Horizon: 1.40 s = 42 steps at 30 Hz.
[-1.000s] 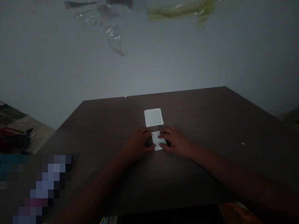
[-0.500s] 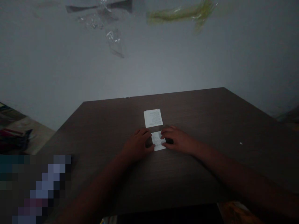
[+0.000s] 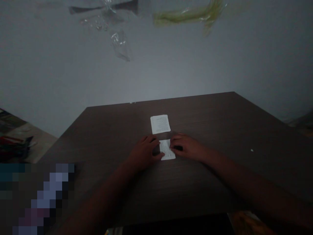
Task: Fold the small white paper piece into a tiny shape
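A small white paper sheet point(image 3: 166, 150) with printed lines lies on the dark wooden table point(image 3: 117, 124) between my hands. My left hand point(image 3: 144, 151) holds its left side, fingertips at the upper corner and thumb on the lower one. On the right edge, my right hand point(image 3: 184, 147) has thumb and fingers drawn together on the paper, hiding part of that side. Just beyond lies a stack of similar printed sheets point(image 3: 160, 124), slightly uneven at its edges and touched by neither hand.
A pale wall point(image 3: 171, 68) rises behind the table, with clear plastic point(image 3: 119, 42) and yellow tape point(image 3: 186, 16) stuck on it. A tiny white scrap point(image 3: 252, 150) lies to the right. Blurred blocks cover the lower left, and dark clutter point(image 3: 14, 147) lies beyond the table's left side.
The paper sheet has turned slightly and shifted a little right and towards me. My right thumb has closed up to the fingers. The stack has stayed put.
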Tool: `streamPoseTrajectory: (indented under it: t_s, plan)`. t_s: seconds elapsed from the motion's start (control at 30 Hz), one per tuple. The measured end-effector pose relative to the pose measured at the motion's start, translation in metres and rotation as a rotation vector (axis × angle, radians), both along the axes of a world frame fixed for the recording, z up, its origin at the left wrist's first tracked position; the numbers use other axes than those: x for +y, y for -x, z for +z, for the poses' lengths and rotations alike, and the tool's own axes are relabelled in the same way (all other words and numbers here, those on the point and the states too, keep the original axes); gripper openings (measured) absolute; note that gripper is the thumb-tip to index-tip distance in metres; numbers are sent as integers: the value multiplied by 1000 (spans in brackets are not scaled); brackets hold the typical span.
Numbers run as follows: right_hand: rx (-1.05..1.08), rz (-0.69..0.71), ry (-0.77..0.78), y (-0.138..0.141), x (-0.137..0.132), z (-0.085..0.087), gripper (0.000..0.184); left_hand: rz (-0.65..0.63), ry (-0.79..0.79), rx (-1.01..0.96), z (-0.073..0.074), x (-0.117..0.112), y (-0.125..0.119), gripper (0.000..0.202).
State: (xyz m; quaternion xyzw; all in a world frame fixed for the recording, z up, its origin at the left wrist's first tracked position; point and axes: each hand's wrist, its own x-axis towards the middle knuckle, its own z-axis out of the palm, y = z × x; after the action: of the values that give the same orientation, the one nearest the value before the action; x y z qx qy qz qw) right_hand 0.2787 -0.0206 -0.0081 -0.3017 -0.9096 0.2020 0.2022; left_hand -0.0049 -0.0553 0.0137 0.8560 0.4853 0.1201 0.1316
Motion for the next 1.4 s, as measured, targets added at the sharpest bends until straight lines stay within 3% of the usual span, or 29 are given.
streamPoseTrajectory:
  t_s: [0.3,0.67,0.87,1.07,1.4]
  plan:
    - [57,-188,-52,5,23,-23,13,0,9,-44,-1,1,-1,34]
    - [28,-179,-8,0,29,-18,11,4,-11,-70,-3,2,-1,32]
    - [-41,-122,5,-8,23,-10,39,15,5,-34,-2,2,-2,34]
    - [-55,-111,-6,-11,16,-7,49,22,19,-23,1,1,-3,37]
    - [14,-178,53,1,30,-12,11,2,15,14,0,2,-2,38]
